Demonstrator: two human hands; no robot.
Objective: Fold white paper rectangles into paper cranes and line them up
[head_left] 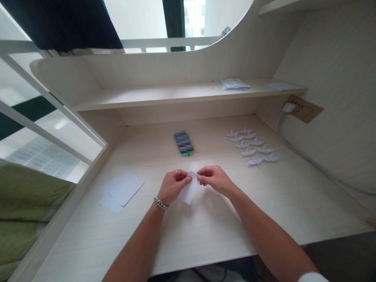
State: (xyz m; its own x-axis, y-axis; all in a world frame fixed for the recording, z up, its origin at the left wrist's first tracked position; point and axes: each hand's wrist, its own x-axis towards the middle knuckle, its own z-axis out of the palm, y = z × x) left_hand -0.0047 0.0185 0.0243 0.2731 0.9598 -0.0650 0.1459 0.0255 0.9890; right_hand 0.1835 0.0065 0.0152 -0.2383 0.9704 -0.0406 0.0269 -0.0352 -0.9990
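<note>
A pale wooden desk (205,235) fills an alcove under a long shelf (164,94). Just above the desk's middle, a small white paper (189,192) hangs tilted. The left hand (173,186) and right hand (216,179) each pinch its top edge between thumb and fingertips. This looks like a fold in progress, though I cannot tell whether the sheet is already creased. To do it well, I judge the edges should be matched before pressing, with the crease then run flat against the desk. A phone (183,143) lies beyond the hands, folded paper cranes (252,147) sit in a cluster to the right, and loose white sheets (122,191) overlap on the left. No box or tray is in view; the shelf alone holds a paper stack (234,84).
</note>
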